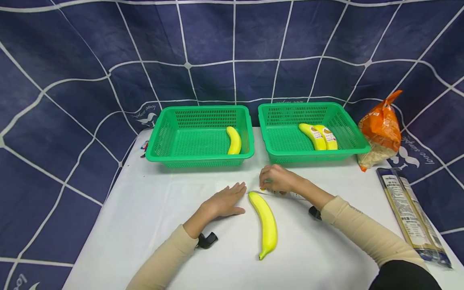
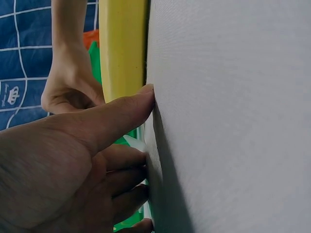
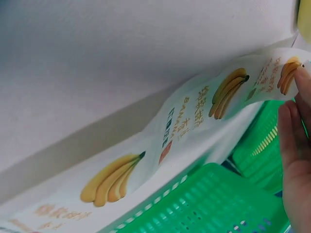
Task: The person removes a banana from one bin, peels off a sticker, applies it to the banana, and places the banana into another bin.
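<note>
My right hand (image 1: 277, 178) pinches the end of a strip of banana stickers (image 3: 182, 121) between thumb and fingers. The clear-white strip shows printed banana bunches with lettering; it curves up off the table toward the fingertips. My left hand (image 1: 226, 200) lies on the table with fingers extended, just left of the strip's end. Between the two forearms lies a yellow banana (image 1: 267, 225), its upper tip close to the strip, its stem end toward me. In the left wrist view, the thumb of the left hand (image 2: 63, 150) overlaps this banana.
At the back left stands a green basket (image 1: 197, 158) holding one banana (image 1: 234, 141). The right green basket (image 1: 315, 153) holds two bananas with stickers on them. Beside it leans an orange bag (image 1: 380, 125); long flat packages (image 1: 409, 213) lie along the right edge.
</note>
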`<state>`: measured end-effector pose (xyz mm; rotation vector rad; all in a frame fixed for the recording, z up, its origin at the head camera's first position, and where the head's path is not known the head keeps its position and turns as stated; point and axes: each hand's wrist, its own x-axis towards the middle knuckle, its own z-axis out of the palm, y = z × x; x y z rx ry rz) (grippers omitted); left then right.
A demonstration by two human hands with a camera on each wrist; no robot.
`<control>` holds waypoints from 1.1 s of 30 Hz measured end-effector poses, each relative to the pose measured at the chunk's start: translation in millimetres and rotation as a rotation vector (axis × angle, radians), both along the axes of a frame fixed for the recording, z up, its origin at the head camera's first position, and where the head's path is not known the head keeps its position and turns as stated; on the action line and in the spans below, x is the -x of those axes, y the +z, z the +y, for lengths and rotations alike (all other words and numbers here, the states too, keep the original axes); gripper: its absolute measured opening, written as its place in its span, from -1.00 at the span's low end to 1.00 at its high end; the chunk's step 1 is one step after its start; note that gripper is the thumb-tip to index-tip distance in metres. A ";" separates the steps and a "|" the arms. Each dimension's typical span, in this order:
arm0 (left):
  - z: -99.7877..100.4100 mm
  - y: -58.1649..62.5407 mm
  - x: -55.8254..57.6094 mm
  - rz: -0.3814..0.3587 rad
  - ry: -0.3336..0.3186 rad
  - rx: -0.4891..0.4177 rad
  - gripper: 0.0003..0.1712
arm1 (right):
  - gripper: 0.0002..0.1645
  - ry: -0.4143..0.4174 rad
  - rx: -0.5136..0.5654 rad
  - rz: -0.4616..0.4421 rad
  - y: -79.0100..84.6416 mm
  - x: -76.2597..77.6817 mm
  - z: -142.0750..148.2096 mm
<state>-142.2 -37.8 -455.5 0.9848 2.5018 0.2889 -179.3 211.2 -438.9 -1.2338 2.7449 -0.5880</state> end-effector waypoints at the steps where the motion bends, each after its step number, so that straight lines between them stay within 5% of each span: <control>1: 0.1 0.3 0.1 0.000 0.000 -0.002 -0.10 | -0.94 -0.009 0.003 -0.012 0.4 -0.2 0.9; 21: -0.3 -0.8 -0.9 0.042 0.053 0.002 -0.06 | -0.92 -0.104 0.183 -0.102 7.9 -9.5 26.4; 33: 0.1 -2.3 1.4 0.109 0.066 -0.003 -0.02 | -0.93 -0.325 0.293 -0.161 24.2 -19.0 49.9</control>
